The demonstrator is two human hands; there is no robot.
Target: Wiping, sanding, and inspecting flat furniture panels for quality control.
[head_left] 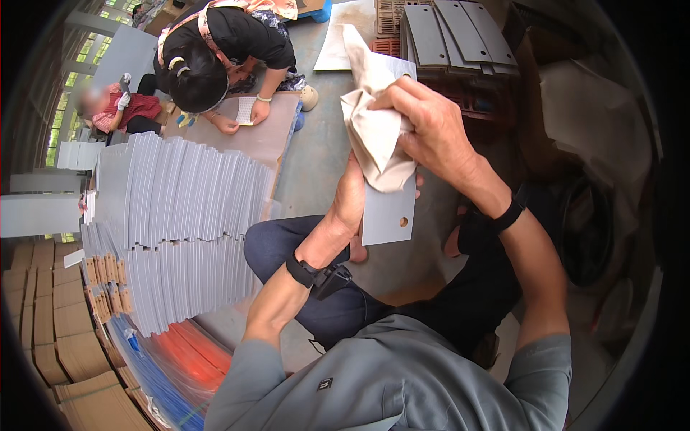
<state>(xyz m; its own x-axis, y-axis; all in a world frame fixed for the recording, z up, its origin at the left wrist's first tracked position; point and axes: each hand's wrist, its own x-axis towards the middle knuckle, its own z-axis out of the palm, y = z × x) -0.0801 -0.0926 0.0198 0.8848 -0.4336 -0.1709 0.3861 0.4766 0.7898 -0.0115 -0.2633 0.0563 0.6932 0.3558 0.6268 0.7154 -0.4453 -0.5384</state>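
Left to right, clock from frame centre. 9 o'clock: tall stack of grey panels (190,190), two tiers, edges facing out. 11 o'clock: co-worker (224,54) bent over a board, both hands on a small pale printed sheet (245,111).

Near centre: wearer's left hand (349,194), closed on the left edge of a grey holed panel (382,223); fingertips show past its right edge, so grip looks wrapped underneath. Panel lies toward 1–2 o'clock from left hand, long axis about 12 to 6, leaning slightly to 1. Round hole near its 6 o'clock end. Middle of panel hidden by cream cloth (377,136), bunched on the upper face, one tail sticking up toward 11.

Right hand (429,122): fingers bent, bunching the cloth; panel is toward 8 o'clock from it. Left hand is nearer, directly touching; can't tell if right fingertips touch bare panel, cloth covers that.

1 o'clock, well beyond right hand: fanned pile of grey holed boards (460,32).
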